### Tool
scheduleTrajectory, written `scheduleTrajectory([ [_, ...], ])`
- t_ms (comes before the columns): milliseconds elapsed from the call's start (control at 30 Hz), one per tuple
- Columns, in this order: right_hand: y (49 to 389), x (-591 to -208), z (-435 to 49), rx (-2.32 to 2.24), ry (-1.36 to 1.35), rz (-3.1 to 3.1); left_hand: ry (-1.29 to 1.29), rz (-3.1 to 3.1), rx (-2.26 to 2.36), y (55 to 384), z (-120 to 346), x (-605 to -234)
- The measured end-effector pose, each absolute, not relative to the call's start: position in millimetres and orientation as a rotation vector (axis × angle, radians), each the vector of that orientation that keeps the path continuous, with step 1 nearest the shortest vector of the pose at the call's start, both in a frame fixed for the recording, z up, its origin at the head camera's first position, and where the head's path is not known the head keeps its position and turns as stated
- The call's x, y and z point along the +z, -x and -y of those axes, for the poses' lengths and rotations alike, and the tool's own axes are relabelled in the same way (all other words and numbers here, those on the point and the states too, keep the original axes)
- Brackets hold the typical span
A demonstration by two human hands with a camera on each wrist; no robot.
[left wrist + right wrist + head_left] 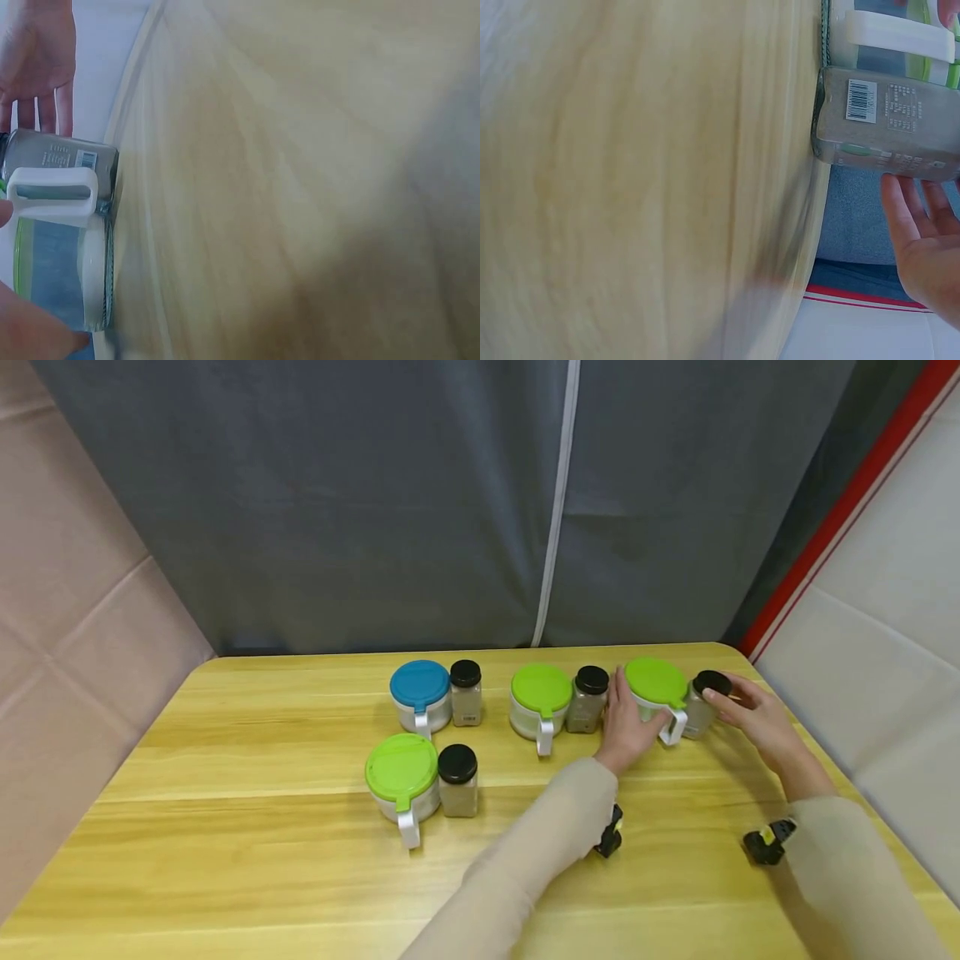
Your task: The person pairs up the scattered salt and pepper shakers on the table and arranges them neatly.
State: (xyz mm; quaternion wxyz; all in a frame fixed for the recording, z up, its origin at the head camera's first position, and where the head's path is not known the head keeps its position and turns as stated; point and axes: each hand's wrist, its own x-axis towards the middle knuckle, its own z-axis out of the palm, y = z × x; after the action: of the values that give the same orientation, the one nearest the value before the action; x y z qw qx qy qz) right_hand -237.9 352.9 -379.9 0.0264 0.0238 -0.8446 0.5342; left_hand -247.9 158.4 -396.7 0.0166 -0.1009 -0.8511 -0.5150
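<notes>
At the back right of the table, a seasoning pot (656, 681) with a green lid and white handle stands beside a clear square jar (700, 714) with a black lid. My left hand (628, 727) is at the pot's left side, fingers extended along it and thumb across its front. From the right, my right hand (761, 722) touches the jar with its fingertips, fingers mostly straight in the right wrist view. The jar (889, 120) shows a barcode label and greyish contents, and it stands right against the pot's handle side (900, 34).
Left of my left hand stand another green-lidded pot (540, 689) and a black-lidded jar (588, 702). Farther left are a blue-lidded pot (420, 685) with a jar (467, 697), and nearer, a green-lidded pot (401, 768) with a jar (458, 785). A grey curtain (375, 527) hangs behind.
</notes>
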Motion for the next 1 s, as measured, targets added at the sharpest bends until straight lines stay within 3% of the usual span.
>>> scheduleTrajectory([
  [833,225.1,-375.9,-358.3,1.646,-0.158,2.627,0.233,2.69,-1.369,242.6,-165.8,-392.7],
  [1000,237.8,-392.5,-374.2,1.671,-0.16,2.624,0.209,2.66,-1.389,240.6,-167.5,-393.6],
])
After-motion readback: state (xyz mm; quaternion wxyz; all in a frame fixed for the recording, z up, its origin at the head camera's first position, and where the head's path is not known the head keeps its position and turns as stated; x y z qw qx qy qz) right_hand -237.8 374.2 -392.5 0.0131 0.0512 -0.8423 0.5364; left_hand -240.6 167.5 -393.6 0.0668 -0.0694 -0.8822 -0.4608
